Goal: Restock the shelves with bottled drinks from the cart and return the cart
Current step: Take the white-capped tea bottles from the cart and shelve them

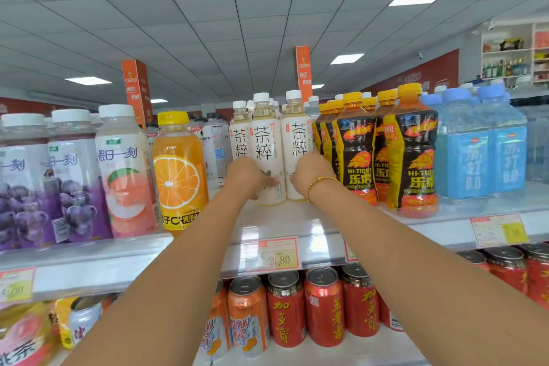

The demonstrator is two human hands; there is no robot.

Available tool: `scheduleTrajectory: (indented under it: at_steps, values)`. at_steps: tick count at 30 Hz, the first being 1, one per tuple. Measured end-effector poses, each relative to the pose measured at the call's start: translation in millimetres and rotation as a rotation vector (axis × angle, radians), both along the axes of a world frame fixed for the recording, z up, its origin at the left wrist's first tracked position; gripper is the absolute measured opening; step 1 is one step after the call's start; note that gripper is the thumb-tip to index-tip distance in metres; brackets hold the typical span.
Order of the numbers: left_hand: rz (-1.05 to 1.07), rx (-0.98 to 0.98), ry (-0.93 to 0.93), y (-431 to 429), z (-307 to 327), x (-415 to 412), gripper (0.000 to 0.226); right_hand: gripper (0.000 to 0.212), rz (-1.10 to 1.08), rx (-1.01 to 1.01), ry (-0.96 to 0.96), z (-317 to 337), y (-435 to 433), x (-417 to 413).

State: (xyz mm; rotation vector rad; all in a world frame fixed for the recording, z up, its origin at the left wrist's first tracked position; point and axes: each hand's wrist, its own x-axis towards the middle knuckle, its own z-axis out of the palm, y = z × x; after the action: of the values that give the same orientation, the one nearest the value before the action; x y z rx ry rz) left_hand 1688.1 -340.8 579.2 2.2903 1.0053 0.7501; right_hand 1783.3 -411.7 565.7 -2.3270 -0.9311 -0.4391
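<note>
Both my arms reach up to the top shelf (297, 217). My left hand (246, 177) grips the lower part of a white-labelled tea bottle (264, 140) with a white cap. My right hand (312, 172), with a gold bracelet on its wrist, grips the neighbouring white tea bottle (297, 137). Both bottles stand upright on the shelf, side by side, with more of the same tea bottles behind and to their left. The cart is out of view.
Purple grape, peach and orange juice bottles (178, 169) stand left of the tea. Black-and-yellow Hi-Tiger bottles (413, 151) and blue soda water bottles (481, 151) stand right. Red and orange cans (323, 309) fill the shelf below. Price tags (273, 254) hang on the shelf edge.
</note>
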Motion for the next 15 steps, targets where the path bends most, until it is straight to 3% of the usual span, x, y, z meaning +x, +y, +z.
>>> scheduleTrajectory:
  at_steps: [5, 15]
  values:
    - [-0.002, 0.045, 0.023, 16.3, 0.3, 17.7, 0.042, 0.061, -0.089, -0.02, 0.093, 3.2, 12.3, 7.4]
    - [0.044, 0.136, 0.046, 26.5, -2.1, 31.7, 0.048, 0.049, -0.114, -0.135, 0.01, 7.9, 13.8, 13.2]
